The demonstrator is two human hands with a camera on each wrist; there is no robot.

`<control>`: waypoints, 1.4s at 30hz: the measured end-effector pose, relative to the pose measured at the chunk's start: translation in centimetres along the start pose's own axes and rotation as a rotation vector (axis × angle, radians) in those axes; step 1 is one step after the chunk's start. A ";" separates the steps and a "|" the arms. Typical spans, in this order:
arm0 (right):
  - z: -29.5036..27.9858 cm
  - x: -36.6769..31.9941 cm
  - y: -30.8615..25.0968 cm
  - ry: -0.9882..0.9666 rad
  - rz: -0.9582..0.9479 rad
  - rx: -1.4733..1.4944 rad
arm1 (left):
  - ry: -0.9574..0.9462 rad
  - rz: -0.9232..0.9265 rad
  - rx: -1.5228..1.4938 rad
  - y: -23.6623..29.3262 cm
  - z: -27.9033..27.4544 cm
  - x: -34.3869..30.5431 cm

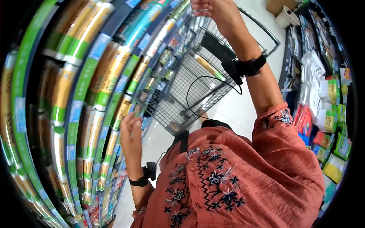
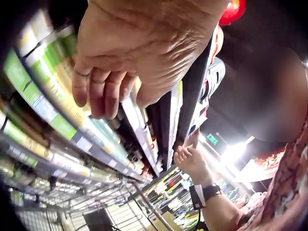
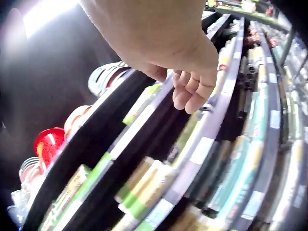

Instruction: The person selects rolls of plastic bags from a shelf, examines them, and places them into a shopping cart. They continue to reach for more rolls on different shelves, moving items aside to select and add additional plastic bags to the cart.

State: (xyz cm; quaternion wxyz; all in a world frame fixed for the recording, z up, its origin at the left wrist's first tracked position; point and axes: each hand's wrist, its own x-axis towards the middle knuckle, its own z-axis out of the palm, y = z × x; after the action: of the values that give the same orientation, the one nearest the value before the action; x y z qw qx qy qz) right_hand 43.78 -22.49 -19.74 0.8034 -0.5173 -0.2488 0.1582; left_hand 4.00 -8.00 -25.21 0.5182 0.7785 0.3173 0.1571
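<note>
My left hand (image 1: 131,133) is beside the lower shelves of long packages (image 1: 59,93) with green ends. In the left wrist view that hand (image 2: 139,53) hangs with loosely bent fingers and nothing between them. Higher up, my right hand (image 1: 218,13) reaches over the cart's far side, partly cut off by the frame's top. The right wrist view has this hand (image 3: 163,43) with softly curled fingers in front of a shelf rail (image 3: 202,147), and no item is seen in it. Whether its fingertips touch the shelf, I cannot tell.
A wire shopping cart (image 1: 171,91) stands ahead, a long package (image 1: 209,67) with a green end inside it. Racks of bagged goods (image 1: 329,91) line the right side. Red and pale containers (image 3: 50,144) sit on the top shelf. A cable (image 1: 189,91) loops over the cart.
</note>
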 end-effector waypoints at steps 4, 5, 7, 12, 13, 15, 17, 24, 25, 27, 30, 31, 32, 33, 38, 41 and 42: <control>-7.4 -0.4 6.9 0.075 0.152 -0.152 | -0.240 -0.183 0.022 -0.8 4.7 0.1; -9.0 -0.2 9.4 0.110 0.239 -0.127 | -0.233 -0.202 0.037 -0.9 5.7 0.2; -12.2 0.1 14.6 0.180 0.407 -0.196 | -0.219 -0.234 0.067 -1.1 7.7 0.6; -19.6 -0.4 28.7 0.090 0.796 -0.596 | -0.191 -0.444 -0.053 -1.8 10.9 0.5; -21.2 -0.5 31.7 0.053 0.886 -0.752 | -0.162 -0.475 -0.077 -1.8 11.4 0.2; -23.7 -1.6 36.6 -0.109 0.911 -1.096 | -0.149 -0.531 -0.062 -2.2 11.8 -0.1; -24.7 -2.2 38.6 -0.176 1.047 -1.260 | -0.123 -0.592 -0.045 -2.3 12.0 -0.1; -28.1 -5.7 45.4 -0.211 1.112 -1.351 | -0.076 -0.818 -0.075 -3.9 13.4 1.6; -28.7 -5.9 47.1 -0.188 1.171 -1.386 | -0.071 -0.842 -0.096 -4.3 13.6 1.7; -29.3 -6.5 49.0 -0.230 1.164 -1.399 | -0.085 -0.851 -0.117 -5.5 13.9 1.5; -29.2 -8.1 50.6 -0.210 1.072 -1.559 | -0.136 -0.847 -0.083 -6.6 14.2 1.2; -29.0 -8.5 50.7 -0.211 1.048 -1.626 | -0.137 -0.854 -0.087 -6.9 14.3 1.2; -28.7 -8.8 50.8 -0.210 1.021 -1.691 | -0.136 -0.860 -0.090 -7.1 14.4 1.1; -28.3 -8.9 50.7 -0.211 0.990 -1.756 | -0.132 -0.865 -0.093 -7.4 14.5 1.1; -28.4 -9.3 51.5 -0.271 0.947 -1.685 | -0.127 -0.896 -0.095 -8.8 14.4 0.4; -27.7 -9.5 52.3 -0.378 1.031 -1.581 | -0.115 -0.887 -0.117 -9.2 14.0 -0.8; -26.4 -8.5 50.3 -0.420 1.092 -1.485 | -0.113 -0.868 -0.115 -9.2 13.9 -1.0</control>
State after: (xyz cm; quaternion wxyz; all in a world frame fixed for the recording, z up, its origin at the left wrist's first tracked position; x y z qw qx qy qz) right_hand 51.78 -25.88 -76.51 0.0220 -0.9025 -0.1489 0.4035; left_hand 8.20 -16.14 -39.19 0.5953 0.5502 0.5768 -0.1008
